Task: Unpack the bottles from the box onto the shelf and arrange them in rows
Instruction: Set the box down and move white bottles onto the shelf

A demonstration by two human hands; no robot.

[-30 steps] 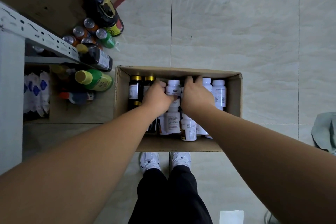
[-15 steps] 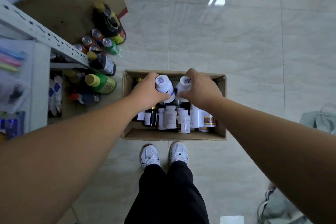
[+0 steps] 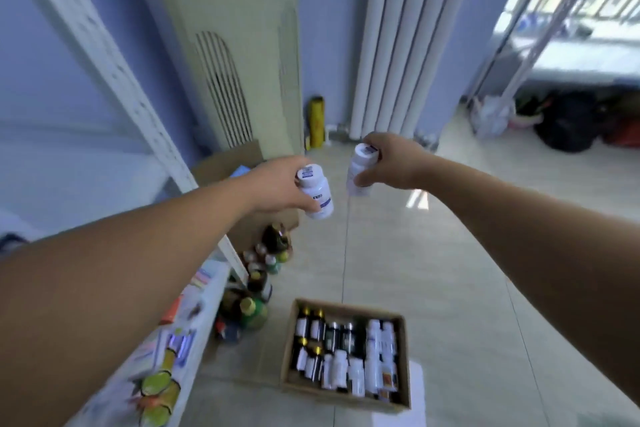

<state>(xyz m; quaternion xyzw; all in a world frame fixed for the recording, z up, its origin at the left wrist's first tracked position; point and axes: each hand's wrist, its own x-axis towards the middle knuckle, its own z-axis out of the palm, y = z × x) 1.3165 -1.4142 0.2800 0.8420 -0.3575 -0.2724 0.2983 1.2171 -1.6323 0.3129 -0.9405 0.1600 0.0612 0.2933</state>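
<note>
The left bottle (image 3: 317, 192) and the right bottle (image 3: 360, 168) are small white plastic containers with flat screw caps and printed labels. They look rigid and light enough for one hand each, though how full they are cannot be told. The smooth round sides would probably slip in a loose hold, so the sound place to take them is round the body just under the cap, where the shoulder gives the fingers a stop. That is about how they are held. The left hand (image 3: 277, 187) is curled round the side of its bottle, whose cap tilts toward the camera. The right hand (image 3: 393, 163) wraps the upper part of the other, which is blurred. The two bottles are near each other but apart, out in front at arm's reach. The box (image 3: 286, 352) sits well below them on the floor (image 3: 450, 288), and the remaining bottles (image 3: 346, 354) stand packed upright inside it. The shelf (image 3: 204, 291) runs along the left, beside the left forearm.
</note>
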